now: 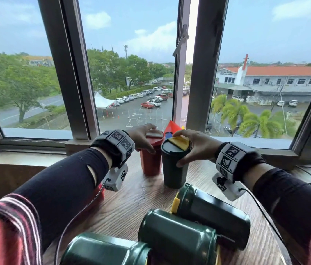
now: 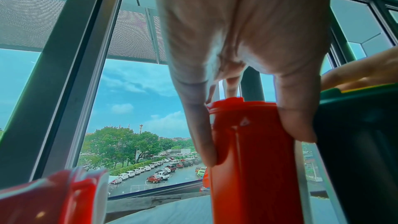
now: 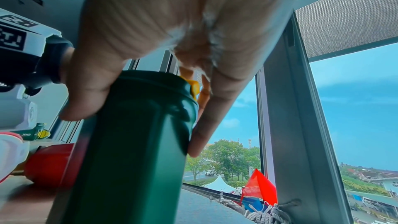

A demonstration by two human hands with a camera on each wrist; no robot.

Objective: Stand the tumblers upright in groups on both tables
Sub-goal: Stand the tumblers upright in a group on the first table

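A red tumbler (image 1: 150, 161) with a pale flip lid stands upright on the wooden table (image 1: 127, 203) near the window. My left hand (image 1: 143, 138) grips its top from above, thumb and fingers curled down its sides (image 2: 254, 142). Just right of it stands a dark green tumbler (image 1: 173, 169) with a yellow flip lid. My right hand (image 1: 191, 146) holds it round the rim (image 3: 137, 134). Three more green tumblers lie on their sides near me: one (image 1: 213, 213) at right, one (image 1: 177, 234) in the middle, one (image 1: 101, 251) at front left.
Another red tumbler (image 2: 53, 198) lies under my left forearm, mostly hidden in the head view. A small red, blue and yellow flag (image 1: 171, 129) sits on the sill behind the upright tumblers. Window frames (image 1: 194, 73) rise right behind the table. Cables run from both wrist cameras.
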